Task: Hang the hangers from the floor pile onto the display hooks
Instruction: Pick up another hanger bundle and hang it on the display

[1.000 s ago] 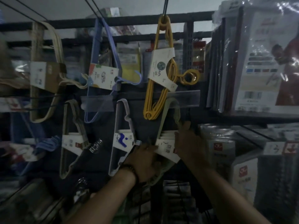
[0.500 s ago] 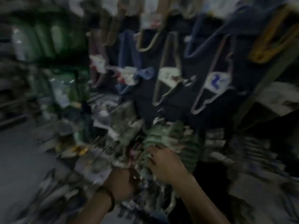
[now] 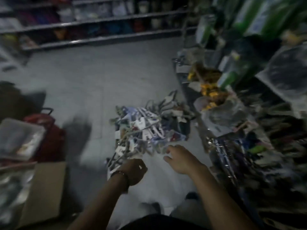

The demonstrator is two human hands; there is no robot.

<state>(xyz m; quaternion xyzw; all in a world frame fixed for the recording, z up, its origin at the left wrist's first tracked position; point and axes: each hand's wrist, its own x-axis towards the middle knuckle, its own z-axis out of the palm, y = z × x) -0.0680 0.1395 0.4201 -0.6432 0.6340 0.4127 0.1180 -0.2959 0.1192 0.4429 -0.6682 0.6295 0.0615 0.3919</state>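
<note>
Pile of hangers (image 3: 146,130) on grey floor (image 3: 99,77), just beyond both hands: right hand (image 3: 181,161) spread at near edge, left hand (image 3: 132,171) curled over near-left corner, grasp impossible to tell through motion blur; single hangers indistinct; long axis of pile running near-left to far-right.

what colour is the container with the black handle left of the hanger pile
The container is red; head view.

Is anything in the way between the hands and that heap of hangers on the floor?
Nothing visible does. The right hand is open at the near edge of the pile, the left hand at its near corner. Blur hides whether either touches a hanger.
</note>
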